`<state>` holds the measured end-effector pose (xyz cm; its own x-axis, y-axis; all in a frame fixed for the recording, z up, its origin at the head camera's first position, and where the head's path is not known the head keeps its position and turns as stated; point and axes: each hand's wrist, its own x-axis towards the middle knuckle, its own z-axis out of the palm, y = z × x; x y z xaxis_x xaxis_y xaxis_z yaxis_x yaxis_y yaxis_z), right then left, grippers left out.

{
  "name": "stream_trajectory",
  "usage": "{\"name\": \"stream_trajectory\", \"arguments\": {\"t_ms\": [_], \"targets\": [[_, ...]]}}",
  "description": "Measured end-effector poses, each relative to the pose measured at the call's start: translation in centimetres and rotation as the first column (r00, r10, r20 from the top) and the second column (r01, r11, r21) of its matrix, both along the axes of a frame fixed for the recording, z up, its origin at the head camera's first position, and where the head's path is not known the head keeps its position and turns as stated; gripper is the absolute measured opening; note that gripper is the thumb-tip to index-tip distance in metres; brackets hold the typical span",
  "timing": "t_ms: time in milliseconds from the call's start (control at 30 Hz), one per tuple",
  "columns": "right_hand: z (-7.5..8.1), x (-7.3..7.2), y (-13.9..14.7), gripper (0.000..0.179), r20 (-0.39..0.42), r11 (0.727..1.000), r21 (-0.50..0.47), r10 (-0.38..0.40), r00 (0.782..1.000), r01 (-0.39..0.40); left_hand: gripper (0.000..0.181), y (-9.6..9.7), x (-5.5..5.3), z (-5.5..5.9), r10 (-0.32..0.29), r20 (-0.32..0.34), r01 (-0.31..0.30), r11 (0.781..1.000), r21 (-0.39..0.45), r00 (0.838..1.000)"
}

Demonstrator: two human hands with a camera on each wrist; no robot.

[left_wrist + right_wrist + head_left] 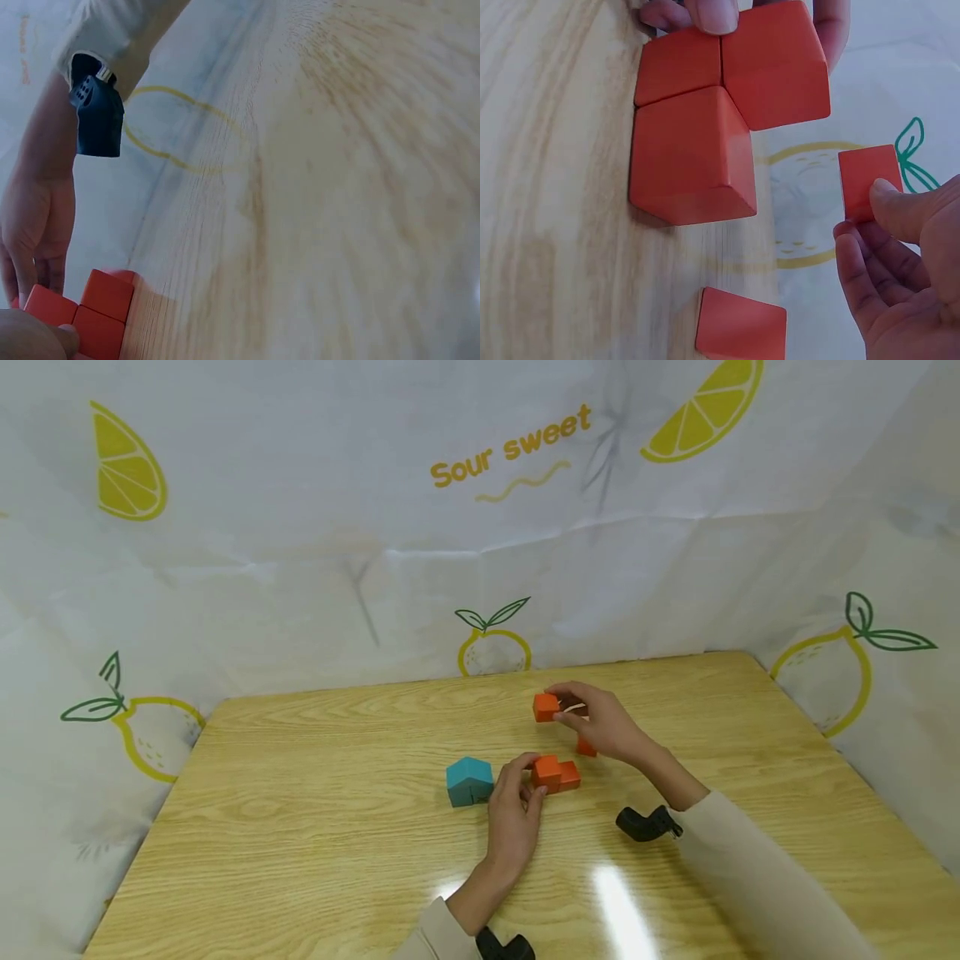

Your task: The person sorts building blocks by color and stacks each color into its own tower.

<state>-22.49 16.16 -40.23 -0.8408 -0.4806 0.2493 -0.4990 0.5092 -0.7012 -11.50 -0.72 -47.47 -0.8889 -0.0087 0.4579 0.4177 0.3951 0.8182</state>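
My left hand point(514, 818) grips an orange stack of cubes point(547, 773) at the table's middle, its thumb pressed over the seam between two of them. Another cube point(690, 154) stands beside these, touching them, with one cube raised on top. My right hand point(609, 725) pinches a single orange cube point(866, 176) between thumb and fingers, above the table and beyond the stack. Under that hand, a loose orange cube point(742, 322) sits on the tabletop, partly hidden in the head view. Just left of my left hand is a blue block shape point(469, 783) with a peaked top and a seam.
The wooden table point(300, 843) reaches back to a white cloth point(300, 593) printed with lemons. Black wrist mounts point(647, 823) stick out from both sleeves. Light glares off the table's front part.
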Motion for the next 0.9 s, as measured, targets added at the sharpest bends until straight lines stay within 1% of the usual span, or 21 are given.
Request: {"name": "stream_trajectory", "arguments": {"t_ms": [433,567,900], "targets": [[-0.2,2.8,1.3,0.04,-0.002,1.0,-0.019,-0.018,1.0,0.017,0.045,-0.1,0.1,0.1,-0.01,0.006,0.01,1.0,0.01,1.0],[-0.5,3.3,1.6,0.04,-0.016,1.0,-0.006,-0.017,1.0,0.017,0.045,-0.1,0.1,0.1,-0.009,0.012,0.009,1.0,0.013,1.0],[-1.4,4.6,2.6,0.039,-0.016,0.999,-0.027,-0.023,1.0,0.022,0.044,0.0,0.1,0.0,-0.007,0.012,0.007,1.0,0.008,1.0]]}}
